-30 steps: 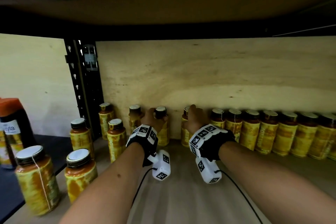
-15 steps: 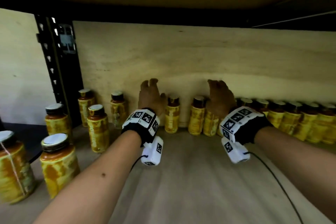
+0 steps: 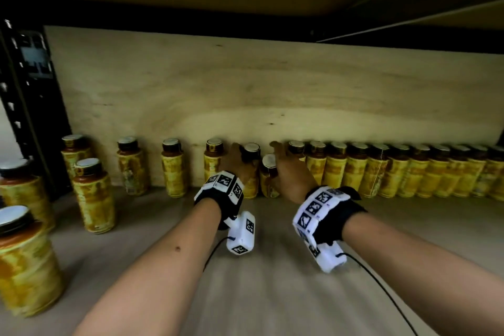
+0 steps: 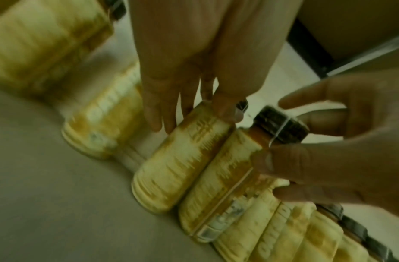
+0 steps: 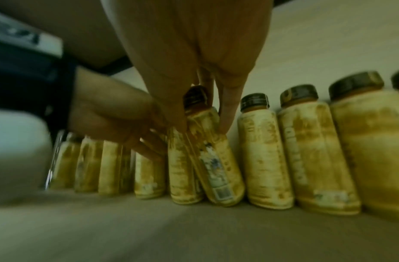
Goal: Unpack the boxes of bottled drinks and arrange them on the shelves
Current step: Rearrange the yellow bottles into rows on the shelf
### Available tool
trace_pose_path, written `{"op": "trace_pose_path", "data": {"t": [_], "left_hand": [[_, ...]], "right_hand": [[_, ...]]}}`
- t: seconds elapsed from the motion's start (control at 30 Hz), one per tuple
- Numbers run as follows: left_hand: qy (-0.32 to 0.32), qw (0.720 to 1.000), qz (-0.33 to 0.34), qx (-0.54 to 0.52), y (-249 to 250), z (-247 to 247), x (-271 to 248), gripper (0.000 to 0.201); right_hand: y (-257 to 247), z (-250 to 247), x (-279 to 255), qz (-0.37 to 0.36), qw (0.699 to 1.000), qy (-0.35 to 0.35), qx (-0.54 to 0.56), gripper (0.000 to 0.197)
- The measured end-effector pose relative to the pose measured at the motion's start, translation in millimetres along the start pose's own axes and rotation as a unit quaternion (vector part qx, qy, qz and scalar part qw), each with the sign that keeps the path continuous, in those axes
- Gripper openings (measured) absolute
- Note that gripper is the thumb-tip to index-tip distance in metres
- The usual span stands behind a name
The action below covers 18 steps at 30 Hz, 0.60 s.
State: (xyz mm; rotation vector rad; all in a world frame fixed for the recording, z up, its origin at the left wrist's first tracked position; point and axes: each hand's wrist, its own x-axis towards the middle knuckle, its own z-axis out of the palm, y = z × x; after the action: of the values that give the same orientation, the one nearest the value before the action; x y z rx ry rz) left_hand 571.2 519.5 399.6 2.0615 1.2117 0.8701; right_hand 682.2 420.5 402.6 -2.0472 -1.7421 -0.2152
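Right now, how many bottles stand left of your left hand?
7. Four bottles stand spaced along the back board, the last beside the left hand; one in front of the leftmost; two nearer, at the frame's left edge. More may be out of frame.

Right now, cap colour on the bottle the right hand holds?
Dark, near black, on the bottle in the right hand; clearest in the right wrist view.
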Motion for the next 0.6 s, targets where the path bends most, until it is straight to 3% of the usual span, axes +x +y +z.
{"op": "trace_pose_path", "data": {"t": [0.13, 0.3, 0.47, 0.6], "left_hand": [[-0.016, 0.997, 0.039, 0.061, -8, -23, -17, 0.027], [0.004, 0.994, 0.045, 0.104, -39, -66, -43, 0.034], [0.060, 0.992, -0.047, 0.097, -79, -127, -66, 0.043], [0.076, 0.991, -0.077, 0.073, -97, -155, -78, 0.043]], "right_hand": [[-19, -7, 1, 0.019, 0.998, 0.000, 0.068, 0.038], [-54, -8, -4, 0.050, 0.989, -0.020, 0.135, 0.046], [-108, 12, 3, 0.052, 0.978, -0.031, 0.201, 0.047], [-136, 28, 6, 0.075, 0.974, -0.013, 0.211, 0.051]]}}
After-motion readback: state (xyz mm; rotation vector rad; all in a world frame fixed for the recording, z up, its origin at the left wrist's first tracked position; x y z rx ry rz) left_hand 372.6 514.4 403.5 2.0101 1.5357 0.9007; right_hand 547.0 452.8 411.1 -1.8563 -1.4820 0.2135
